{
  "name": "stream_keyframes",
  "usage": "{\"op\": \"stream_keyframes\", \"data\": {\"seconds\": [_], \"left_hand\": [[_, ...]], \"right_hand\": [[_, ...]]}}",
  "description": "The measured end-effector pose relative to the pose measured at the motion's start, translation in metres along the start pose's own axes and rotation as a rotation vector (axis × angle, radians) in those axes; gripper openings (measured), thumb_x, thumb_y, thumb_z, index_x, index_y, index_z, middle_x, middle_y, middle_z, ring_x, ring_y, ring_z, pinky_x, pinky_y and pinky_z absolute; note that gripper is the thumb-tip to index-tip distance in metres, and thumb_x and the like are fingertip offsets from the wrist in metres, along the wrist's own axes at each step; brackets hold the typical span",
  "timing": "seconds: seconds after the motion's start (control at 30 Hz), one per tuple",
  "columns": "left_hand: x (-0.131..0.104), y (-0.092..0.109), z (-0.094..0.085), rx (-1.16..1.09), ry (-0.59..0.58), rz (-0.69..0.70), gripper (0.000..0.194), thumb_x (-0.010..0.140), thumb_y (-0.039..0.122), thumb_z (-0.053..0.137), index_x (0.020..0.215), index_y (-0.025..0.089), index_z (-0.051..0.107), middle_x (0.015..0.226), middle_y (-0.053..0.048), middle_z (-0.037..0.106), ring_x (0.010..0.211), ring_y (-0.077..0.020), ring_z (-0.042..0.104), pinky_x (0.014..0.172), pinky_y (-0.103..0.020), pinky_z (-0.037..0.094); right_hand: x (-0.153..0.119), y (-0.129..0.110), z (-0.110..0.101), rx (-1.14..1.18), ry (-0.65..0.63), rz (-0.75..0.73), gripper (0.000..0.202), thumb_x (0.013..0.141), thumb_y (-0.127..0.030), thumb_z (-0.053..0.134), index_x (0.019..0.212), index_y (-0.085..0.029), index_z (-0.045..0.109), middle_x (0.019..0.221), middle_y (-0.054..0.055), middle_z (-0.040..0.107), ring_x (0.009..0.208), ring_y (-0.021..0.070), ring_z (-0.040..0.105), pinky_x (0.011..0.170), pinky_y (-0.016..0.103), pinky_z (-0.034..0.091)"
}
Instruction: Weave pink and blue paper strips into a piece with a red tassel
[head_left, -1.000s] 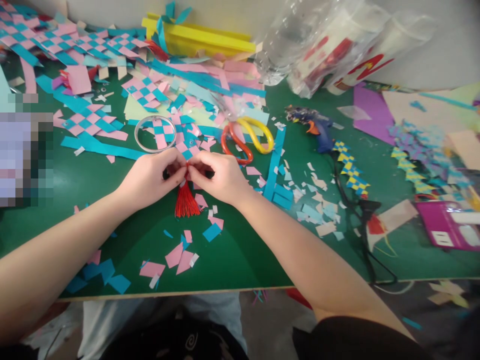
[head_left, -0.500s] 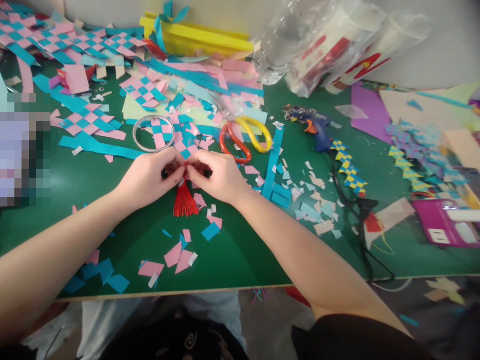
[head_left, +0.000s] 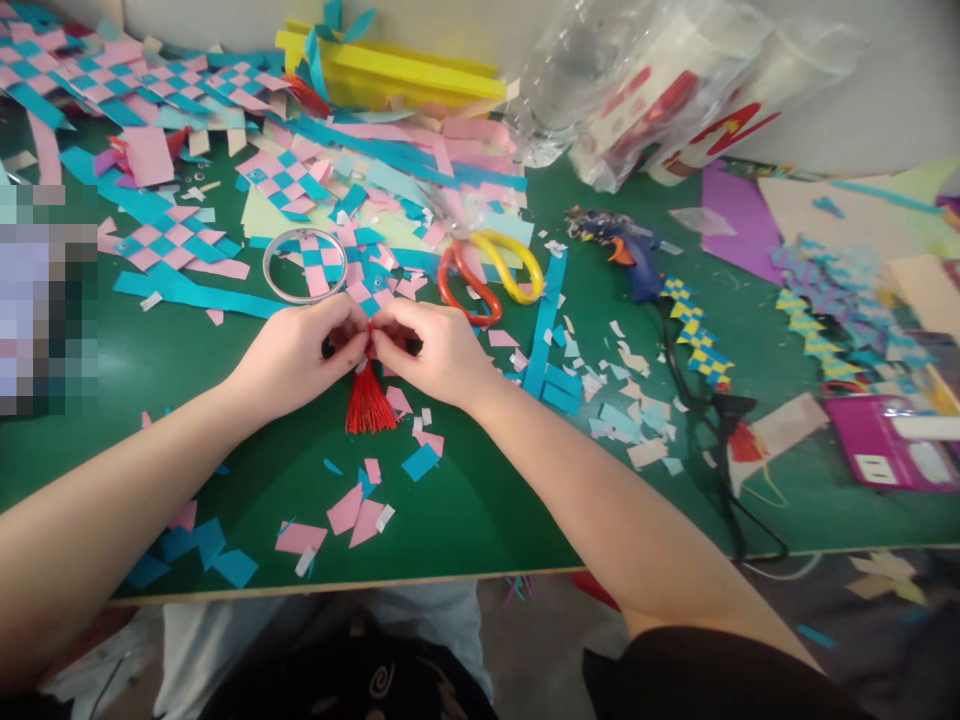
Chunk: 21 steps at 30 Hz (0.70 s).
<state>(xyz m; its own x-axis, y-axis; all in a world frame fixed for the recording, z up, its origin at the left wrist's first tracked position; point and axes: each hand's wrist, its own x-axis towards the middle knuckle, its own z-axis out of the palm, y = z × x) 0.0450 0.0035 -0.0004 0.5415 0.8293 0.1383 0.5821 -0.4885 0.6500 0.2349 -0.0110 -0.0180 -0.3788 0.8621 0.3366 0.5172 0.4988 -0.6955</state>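
Both hands meet at the upper end of a red tassel (head_left: 369, 403), whose strands hang toward me over the green table. My left hand (head_left: 304, 350) pinches there with thumb and forefinger, and my right hand (head_left: 431, 350) pinches the same spot from the other side. What lies right between the fingertips is mostly covered; a bit of red shows. Just beyond the fingertips is a pink-and-blue woven paper piece (head_left: 367, 290). A roll of clear tape (head_left: 306, 266) lies beside it, above my left hand. Scissors (head_left: 491, 280) with red and yellow handles rest past my right hand.
Several woven paper strips (head_left: 176, 240) and loose scraps cover the back left. A blue glue gun (head_left: 637, 265) with a black cord lies right of the scissors. Plastic-wrapped cups (head_left: 660, 90) stand behind. A magenta case (head_left: 885, 440) is at the right; paper bits (head_left: 367, 520) lie near the front edge.
Both hands keep the same pinch on the tassel. The whole view has shifted very slightly; nothing else has visibly moved.
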Motion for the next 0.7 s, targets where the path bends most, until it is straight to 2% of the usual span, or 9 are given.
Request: {"op": "stream_keyframes", "data": {"seconds": [0.7], "left_hand": [[0.0005,0.0012,-0.0008,0.021,-0.012,-0.016,0.015,0.086,0.030,0.049,0.086,0.019,0.059,0.075,-0.001,0.066,0.065,-0.0134,0.060,0.062,-0.025,0.045]], "right_hand": [[0.0000,-0.0011,-0.0008,-0.006,-0.023,0.029,0.009,0.087,-0.018,0.053,0.082,-0.020,0.060,0.070,-0.002,0.066,0.061,0.0110,0.056,0.061,0.027,0.045]]}}
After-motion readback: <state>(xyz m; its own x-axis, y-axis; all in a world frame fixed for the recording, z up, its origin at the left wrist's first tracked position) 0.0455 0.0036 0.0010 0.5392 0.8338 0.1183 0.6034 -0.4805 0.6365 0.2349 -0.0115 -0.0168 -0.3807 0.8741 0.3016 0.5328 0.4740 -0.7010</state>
